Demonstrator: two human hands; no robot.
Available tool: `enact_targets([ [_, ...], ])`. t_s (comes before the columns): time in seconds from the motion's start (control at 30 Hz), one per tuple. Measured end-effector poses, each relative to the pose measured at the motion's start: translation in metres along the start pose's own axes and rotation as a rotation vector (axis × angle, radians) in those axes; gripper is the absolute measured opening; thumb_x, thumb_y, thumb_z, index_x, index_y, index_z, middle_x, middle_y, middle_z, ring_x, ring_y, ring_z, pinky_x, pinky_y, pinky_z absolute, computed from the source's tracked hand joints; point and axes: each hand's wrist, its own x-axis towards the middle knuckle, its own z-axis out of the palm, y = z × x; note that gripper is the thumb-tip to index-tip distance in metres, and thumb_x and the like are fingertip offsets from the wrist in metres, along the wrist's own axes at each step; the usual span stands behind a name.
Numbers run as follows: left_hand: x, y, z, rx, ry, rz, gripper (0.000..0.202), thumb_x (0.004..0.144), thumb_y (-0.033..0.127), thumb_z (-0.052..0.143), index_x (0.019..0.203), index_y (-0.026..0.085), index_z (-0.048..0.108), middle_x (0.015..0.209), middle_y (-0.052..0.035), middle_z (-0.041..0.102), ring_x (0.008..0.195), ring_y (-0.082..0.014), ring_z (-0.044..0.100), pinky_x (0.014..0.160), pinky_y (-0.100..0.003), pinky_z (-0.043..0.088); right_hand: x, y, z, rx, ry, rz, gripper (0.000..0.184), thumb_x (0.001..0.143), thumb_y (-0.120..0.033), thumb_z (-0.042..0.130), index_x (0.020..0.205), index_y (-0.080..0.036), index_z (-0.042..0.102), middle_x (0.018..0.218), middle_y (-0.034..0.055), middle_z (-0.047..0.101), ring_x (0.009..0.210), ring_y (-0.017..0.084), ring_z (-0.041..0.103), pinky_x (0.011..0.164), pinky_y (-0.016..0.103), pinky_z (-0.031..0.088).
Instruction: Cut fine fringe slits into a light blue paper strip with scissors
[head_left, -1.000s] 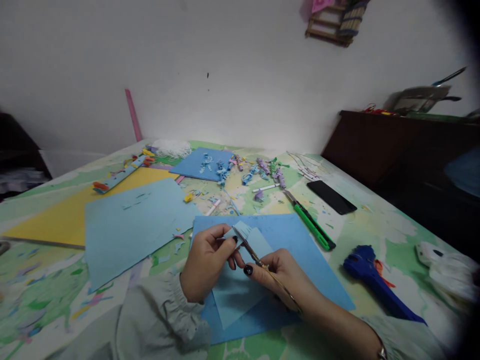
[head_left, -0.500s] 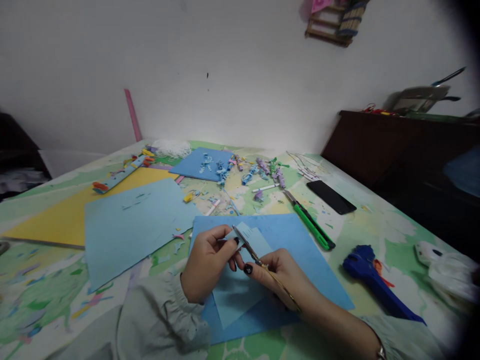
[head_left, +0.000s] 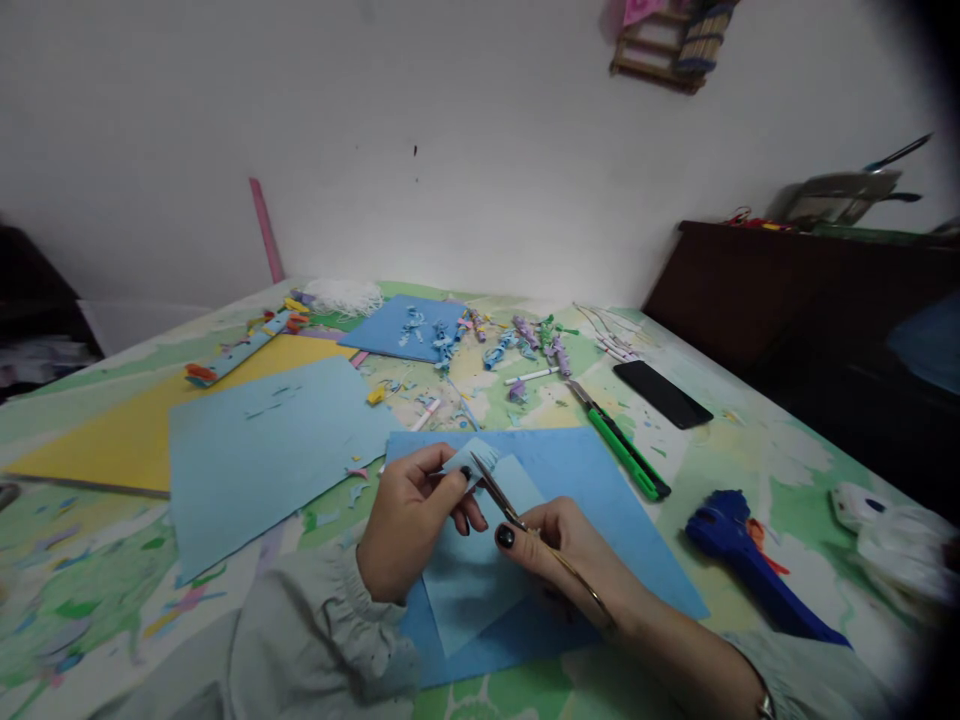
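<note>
Between thumb and fingers, my left hand (head_left: 420,515) pinches a small light blue paper piece (head_left: 474,456) whose right edge is cut into thin fringes. My right hand (head_left: 574,555) is closed round the gold handles of a pair of scissors (head_left: 501,497). The blades point up and left, their tips close to the fringed edge. Below both hands lies a larger light blue sheet (head_left: 472,590), on top of a blue foam-like sheet (head_left: 630,540). Part of the scissor handles is hidden by my right hand.
A green box cutter (head_left: 622,445), a black phone (head_left: 664,393) and a blue tool shaped like a glue gun or tape dispenser (head_left: 757,570) lie to the right. Left are a pale blue sheet (head_left: 270,450) and a yellow board (head_left: 97,450). Curled paper pieces (head_left: 502,348) lie behind.
My left hand has shifted slightly left with the paper piece. The scissors have drawn back a little from the paper, and more cut fringes show.
</note>
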Motion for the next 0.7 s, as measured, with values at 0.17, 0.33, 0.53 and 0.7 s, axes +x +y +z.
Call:
enact_targets([
  [0.17,-0.0002,0.0035,0.0016,0.001,0.007,-0.024,0.010,0.071,0.020,0.052,0.062,0.015,0.052,0.042,0.0017,0.058,0.039,-0.0109,0.054,0.040,-0.020,0.041,0.0011,0.0013,0.0004,0.008,0.002,0.030,0.054,0.064,-0.062,0.060,0.046,-0.018,0.035,0.034,-0.0083,0.030,0.029,0.003,0.025,0.029,0.017,0.017],
  [0.33,-0.0003,0.0050,0.0027,0.007,0.001,-0.038,0.010,0.071,0.021,0.053,0.063,0.015,0.052,0.041,0.0018,0.058,0.038,-0.0111,0.054,0.040,-0.021,0.041,0.0018,-0.0004,0.0013,-0.014,0.030,0.029,0.055,0.063,-0.064,0.060,0.046,-0.018,0.034,0.035,-0.0092,0.028,0.031,0.002,0.021,0.031,0.018,0.013],
  [0.53,-0.0001,0.0040,0.0020,0.008,-0.005,-0.031,0.011,0.071,0.022,0.053,0.062,0.015,0.052,0.043,0.0011,0.058,0.039,-0.0112,0.054,0.040,-0.021,0.042,0.0031,0.0040,0.0016,-0.022,0.023,0.026,0.055,0.066,-0.066,0.055,0.046,-0.018,0.035,0.034,-0.0083,0.030,0.029,0.003,0.024,0.030,0.018,0.015],
  [0.7,-0.0002,0.0031,0.0017,0.004,-0.002,-0.027,0.010,0.071,0.021,0.052,0.063,0.015,0.052,0.043,0.0017,0.058,0.039,-0.0107,0.054,0.040,-0.021,0.041,0.0037,0.0054,0.0015,-0.026,0.013,0.005,0.055,0.067,-0.064,0.056,0.046,-0.018,0.033,0.036,-0.0092,0.026,0.031,0.002,0.020,0.031,0.018,0.013],
])
